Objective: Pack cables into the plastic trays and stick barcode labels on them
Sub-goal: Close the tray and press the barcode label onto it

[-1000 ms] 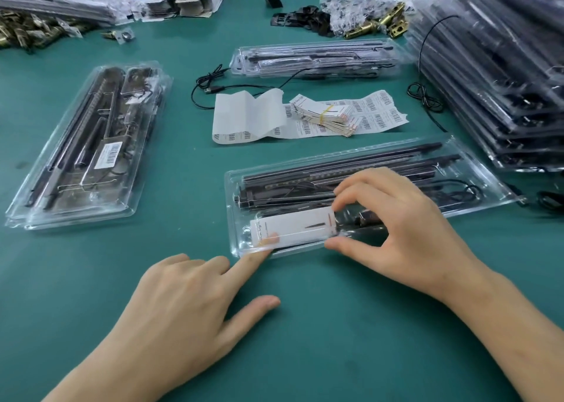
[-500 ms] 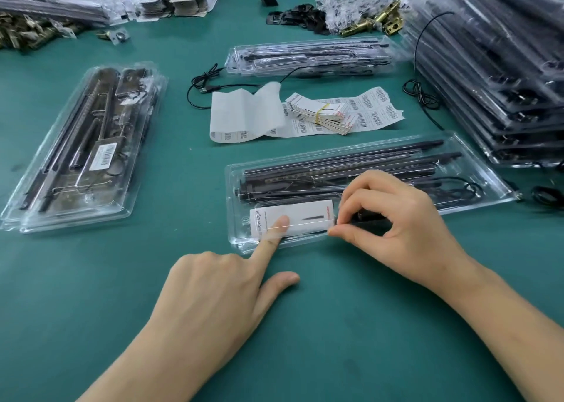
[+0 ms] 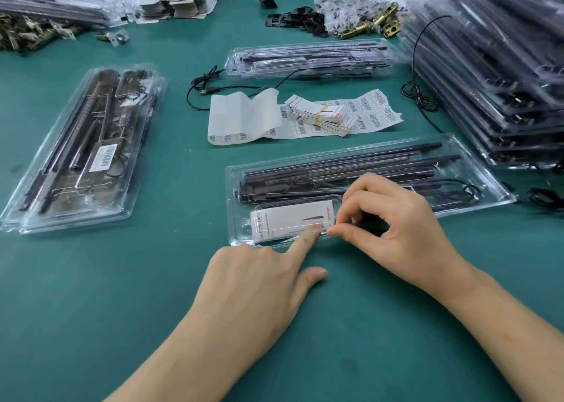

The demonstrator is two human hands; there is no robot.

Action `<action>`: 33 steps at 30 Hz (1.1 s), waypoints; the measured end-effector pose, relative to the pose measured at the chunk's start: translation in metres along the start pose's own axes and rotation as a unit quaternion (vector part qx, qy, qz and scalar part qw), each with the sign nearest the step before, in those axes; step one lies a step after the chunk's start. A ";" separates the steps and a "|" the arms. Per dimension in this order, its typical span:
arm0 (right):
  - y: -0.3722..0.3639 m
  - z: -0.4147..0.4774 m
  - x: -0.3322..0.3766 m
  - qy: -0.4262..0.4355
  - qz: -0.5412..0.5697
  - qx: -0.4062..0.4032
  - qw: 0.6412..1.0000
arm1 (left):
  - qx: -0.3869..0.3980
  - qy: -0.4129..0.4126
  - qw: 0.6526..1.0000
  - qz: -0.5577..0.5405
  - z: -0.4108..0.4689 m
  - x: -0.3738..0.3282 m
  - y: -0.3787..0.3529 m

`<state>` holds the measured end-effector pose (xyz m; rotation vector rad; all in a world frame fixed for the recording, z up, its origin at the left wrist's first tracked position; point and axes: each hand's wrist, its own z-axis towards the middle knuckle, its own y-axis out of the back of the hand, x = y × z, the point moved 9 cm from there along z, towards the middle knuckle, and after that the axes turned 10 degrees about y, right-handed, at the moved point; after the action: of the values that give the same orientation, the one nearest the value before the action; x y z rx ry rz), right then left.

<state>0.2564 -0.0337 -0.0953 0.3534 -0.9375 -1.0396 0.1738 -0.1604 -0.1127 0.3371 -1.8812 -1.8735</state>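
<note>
Two hands meet at the clear tray, which lies just right of centre with a black cable coiled in its 3 o'clock end. The left hand presses one straight forefinger on the white card inside the tray. The right hand, fingers curled, pinches thumb to forefinger at the card's 3 o'clock edge. Barcode label sheets lie at the tray's 12 o'clock.

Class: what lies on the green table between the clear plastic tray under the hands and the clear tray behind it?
Head view: a curled white barcode-label strip, a rubber-banded bundle of white cards, and a loose black cable.
</note>
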 end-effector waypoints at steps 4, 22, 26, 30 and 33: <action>0.001 0.001 0.002 0.007 0.000 -0.008 1.000 | -0.006 -0.005 1.000 0.019 0.004 -0.006 0.003; -0.003 -0.003 -0.005 -0.024 0.039 0.008 0.999 | -0.028 -0.043 0.998 -0.032 -0.017 0.019 0.004; -0.004 -0.003 -0.005 -0.030 0.043 0.013 0.999 | -0.056 -0.017 0.996 -0.062 -0.028 0.040 0.005; -0.005 -0.003 -0.005 -0.031 0.044 0.015 0.998 | -0.056 0.005 0.997 -0.062 -0.025 0.042 0.004; -0.005 -0.003 -0.005 -0.031 0.036 0.015 0.999 | -0.089 -0.007 0.994 -0.068 -0.028 0.042 0.005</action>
<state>0.2551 -0.0324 -0.1029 0.3119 -1.0145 -0.9758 0.1520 -0.2049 -0.1021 0.4020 -1.7227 -2.1198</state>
